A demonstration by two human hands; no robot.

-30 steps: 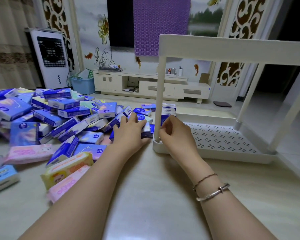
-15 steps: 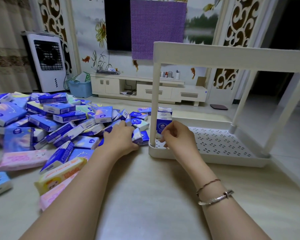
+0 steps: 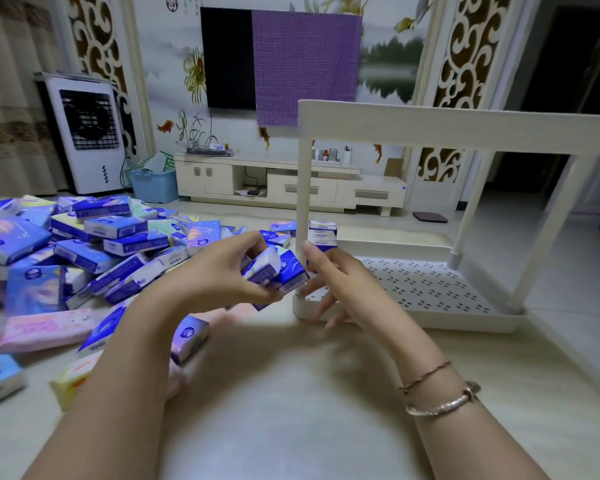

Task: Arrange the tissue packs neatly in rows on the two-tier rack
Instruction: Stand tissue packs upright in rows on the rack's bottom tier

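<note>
A big heap of blue, purple and pink tissue packs covers the floor on the left. My left hand is shut on a small bundle of blue tissue packs, lifted just left of the rack's front-left post. My right hand hovers beside that bundle with fingers spread, holding nothing. The white two-tier rack stands on the right; its perforated lower tray carries a short stack of packs in the far-left corner. The top tier's surface is hidden from this angle.
A loose pack lies under my left forearm, and pink and yellow packs lie nearer me. Behind stand a TV cabinet, a blue basket and a white air cooler. Bare floor lies in front of me.
My left hand has picked a bundle of packs out of the heap and raised it toward the rack post. My right hand has left the rack's corner and spread its fingers.
</note>
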